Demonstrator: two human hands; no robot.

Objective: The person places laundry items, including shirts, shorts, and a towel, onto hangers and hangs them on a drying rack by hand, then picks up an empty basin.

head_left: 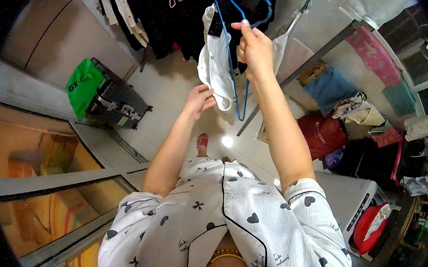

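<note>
Above a pale, glossy floor [169, 91], the right hand [257, 51] is gripping a slim blue hanger [230, 59] overlapping a white cloth garment [215, 65]; the left hand [197, 102] is touching the garment's lower end, its fingers' closure indeterminable.

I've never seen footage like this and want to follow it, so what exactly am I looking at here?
There is no machine here: a person works with two bare hands. The single picture comes from a camera worn on the head, looking forward and down, so the patterned white shirt fills the bottom.

The right hand grips a blue hanger. The left hand has its fingers at the lower end of a white garment; how firmly they hold it is hard to tell.

No worktop lies under the hands. Below is the pale floor, with a dark suitcase and a green bag against it. Dark clothes hang beyond.
</note>
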